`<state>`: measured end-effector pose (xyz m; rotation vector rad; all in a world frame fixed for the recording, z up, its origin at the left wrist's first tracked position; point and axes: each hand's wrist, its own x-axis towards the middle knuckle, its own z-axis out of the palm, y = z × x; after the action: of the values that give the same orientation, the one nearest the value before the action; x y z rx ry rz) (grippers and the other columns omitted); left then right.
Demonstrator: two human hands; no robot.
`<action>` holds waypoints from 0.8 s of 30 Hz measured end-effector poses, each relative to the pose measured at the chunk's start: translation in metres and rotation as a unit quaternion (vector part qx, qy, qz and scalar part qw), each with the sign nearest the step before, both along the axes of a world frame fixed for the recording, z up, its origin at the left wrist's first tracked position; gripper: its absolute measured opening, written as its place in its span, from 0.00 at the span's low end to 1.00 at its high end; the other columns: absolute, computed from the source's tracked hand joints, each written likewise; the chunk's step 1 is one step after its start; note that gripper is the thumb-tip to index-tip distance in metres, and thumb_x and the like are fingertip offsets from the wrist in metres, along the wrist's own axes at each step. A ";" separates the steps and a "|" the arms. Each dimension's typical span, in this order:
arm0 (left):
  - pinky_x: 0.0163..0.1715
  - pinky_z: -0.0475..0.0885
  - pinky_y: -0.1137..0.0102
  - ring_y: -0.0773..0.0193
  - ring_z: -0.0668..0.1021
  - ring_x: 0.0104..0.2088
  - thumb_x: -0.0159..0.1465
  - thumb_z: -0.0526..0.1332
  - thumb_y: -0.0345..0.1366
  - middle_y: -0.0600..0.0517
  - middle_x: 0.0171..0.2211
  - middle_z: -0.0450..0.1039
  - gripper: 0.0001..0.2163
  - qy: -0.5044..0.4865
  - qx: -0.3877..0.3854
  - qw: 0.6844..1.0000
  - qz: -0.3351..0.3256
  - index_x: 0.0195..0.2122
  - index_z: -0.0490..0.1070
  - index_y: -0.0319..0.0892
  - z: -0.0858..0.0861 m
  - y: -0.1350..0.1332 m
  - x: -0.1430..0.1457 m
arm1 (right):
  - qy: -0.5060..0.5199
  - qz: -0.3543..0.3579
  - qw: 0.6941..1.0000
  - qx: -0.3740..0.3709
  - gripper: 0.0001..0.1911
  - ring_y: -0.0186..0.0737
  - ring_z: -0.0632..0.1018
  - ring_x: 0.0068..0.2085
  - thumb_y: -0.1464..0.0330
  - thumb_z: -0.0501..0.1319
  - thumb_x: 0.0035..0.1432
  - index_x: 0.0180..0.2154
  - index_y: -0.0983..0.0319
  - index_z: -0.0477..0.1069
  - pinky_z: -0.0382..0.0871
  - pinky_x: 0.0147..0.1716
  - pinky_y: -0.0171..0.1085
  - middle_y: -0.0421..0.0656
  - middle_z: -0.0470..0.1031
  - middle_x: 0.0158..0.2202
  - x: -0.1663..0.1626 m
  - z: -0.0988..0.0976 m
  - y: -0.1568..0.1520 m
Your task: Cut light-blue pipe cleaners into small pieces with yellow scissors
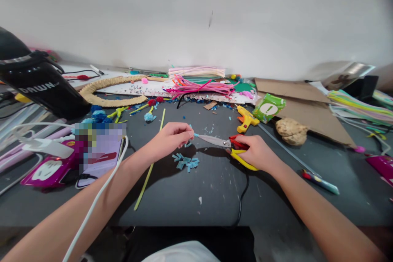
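Head view: right hand [259, 153] holds the scissors [225, 144] in a closed grip; left hand [172, 136] pinches a small blue piece [195, 134] at the blade tips, above blue cuttings [186, 161] on the dark bench [196, 196].

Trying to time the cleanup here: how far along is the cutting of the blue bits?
Done: a small pile of cut blue pieces lies on the dark table. In hand: the left hand pinches a short blue stub at the tip of the scissors, which the right hand grips. Left: apparently little of that stub; a long yellow-green strip lies uncut beside the pile.
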<state>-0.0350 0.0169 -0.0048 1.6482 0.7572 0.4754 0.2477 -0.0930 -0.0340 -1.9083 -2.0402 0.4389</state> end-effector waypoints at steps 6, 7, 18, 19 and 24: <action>0.26 0.60 0.74 0.71 0.66 0.24 0.64 0.60 0.42 0.55 0.25 0.64 0.12 -0.027 -0.029 0.999 0.003 0.31 0.69 0.38 -0.001 0.001 -0.001 | 0.013 -0.055 0.998 0.007 0.12 0.34 0.62 0.25 0.61 0.62 0.51 0.25 0.59 0.63 0.54 0.25 0.33 0.38 0.65 0.22 -0.001 -0.001 0.000; 0.26 0.61 0.74 0.70 0.66 0.24 0.64 0.59 0.43 0.55 0.25 0.64 0.12 -0.025 -0.012 1.000 0.001 0.32 0.69 0.38 -0.001 0.000 -0.002 | 0.029 -0.063 0.998 0.010 0.14 0.33 0.62 0.25 0.59 0.63 0.51 0.25 0.59 0.63 0.54 0.24 0.33 0.38 0.65 0.22 -0.002 0.000 0.000; 0.37 0.66 0.71 0.64 0.72 0.37 0.69 0.50 0.28 0.46 0.37 0.71 0.09 0.060 0.529 0.841 -0.092 0.43 0.69 0.38 -0.001 -0.012 0.000 | 0.329 -0.072 0.938 -0.088 0.21 0.29 0.61 0.21 0.51 0.67 0.50 0.28 0.61 0.65 0.53 0.20 0.32 0.35 0.63 0.21 -0.020 0.012 0.002; 0.38 0.67 0.70 0.63 0.72 0.37 0.68 0.50 0.27 0.46 0.38 0.71 0.09 0.067 0.550 0.827 -0.097 0.43 0.69 0.39 -0.002 -0.013 0.002 | 0.356 -0.064 0.926 -0.106 0.21 0.28 0.62 0.20 0.51 0.66 0.51 0.29 0.61 0.66 0.53 0.19 0.32 0.36 0.67 0.22 -0.025 0.016 0.002; 0.38 0.67 0.68 0.62 0.72 0.36 0.68 0.51 0.27 0.47 0.38 0.73 0.09 0.101 0.622 0.761 -0.154 0.43 0.69 0.40 -0.003 -0.021 0.012 | 0.414 -0.045 0.897 -0.144 0.20 0.28 0.63 0.19 0.54 0.70 0.47 0.27 0.61 0.66 0.56 0.18 0.31 0.35 0.65 0.19 -0.048 0.029 -0.001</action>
<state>-0.0231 -0.0036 -0.0080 3.0577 0.2209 0.6102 0.1999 -0.0945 -0.0051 -1.5297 -1.3556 1.3218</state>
